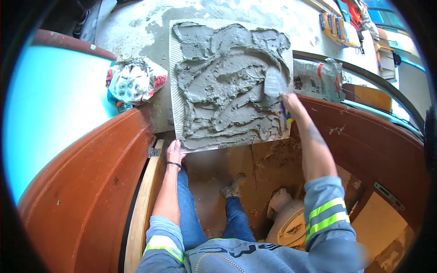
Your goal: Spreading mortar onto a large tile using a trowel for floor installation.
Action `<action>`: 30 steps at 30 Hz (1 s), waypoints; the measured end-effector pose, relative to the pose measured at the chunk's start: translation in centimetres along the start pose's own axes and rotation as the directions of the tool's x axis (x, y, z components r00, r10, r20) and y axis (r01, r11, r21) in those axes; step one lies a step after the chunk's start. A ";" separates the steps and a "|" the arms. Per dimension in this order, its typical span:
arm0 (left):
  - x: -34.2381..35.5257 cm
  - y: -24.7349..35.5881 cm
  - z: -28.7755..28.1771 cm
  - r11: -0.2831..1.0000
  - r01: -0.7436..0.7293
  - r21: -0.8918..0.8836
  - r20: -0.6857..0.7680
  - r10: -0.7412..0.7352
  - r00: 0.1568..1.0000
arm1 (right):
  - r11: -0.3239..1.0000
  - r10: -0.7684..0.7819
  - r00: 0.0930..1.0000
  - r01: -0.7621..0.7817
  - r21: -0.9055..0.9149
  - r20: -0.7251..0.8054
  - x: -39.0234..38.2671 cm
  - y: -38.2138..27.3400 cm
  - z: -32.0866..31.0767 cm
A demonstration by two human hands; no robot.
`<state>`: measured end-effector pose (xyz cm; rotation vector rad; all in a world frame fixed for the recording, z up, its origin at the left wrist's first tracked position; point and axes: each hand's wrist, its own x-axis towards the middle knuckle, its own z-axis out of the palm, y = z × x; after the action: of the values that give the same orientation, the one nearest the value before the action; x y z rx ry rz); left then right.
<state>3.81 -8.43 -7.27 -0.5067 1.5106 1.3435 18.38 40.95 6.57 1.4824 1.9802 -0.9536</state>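
A large square tile (pixel 175 98) lies with its pale ribbed back facing up, jutting toward me at the doorway. Thick grey mortar (pixel 218 86) covers most of that back in uneven swirls and ridges. At the near left corner, my left hand (pixel 174 149) is closed on the tile's edge. My right hand (pixel 293 107) grips the blue and yellow handle of a trowel. The trowel's blade (pixel 274 83), smeared with mortar, rests on the mortar near the tile's right side.
Reddish-brown door frame sides (pixel 86 177) flank me. A crumpled printed bag (pixel 134 82) stands left of the tile; a mortar-dusted bag (pixel 321 79) lies to its right. Yellow-and-blue packages (pixel 334 27) sit far right. By my legs is a pale rounded object (pixel 289 223).
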 end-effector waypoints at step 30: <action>-2.5 -1.4 -8.9 0.995 -0.069 -0.069 0.028 0.071 0.997 | 0.987 -0.162 0.809 0.133 0.093 0.565 -21.9 -14.7 23.9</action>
<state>2.45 -17.64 -6.97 -0.4784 1.4735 1.4548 10.14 6.64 10.87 0.9100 1.6382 -1.3380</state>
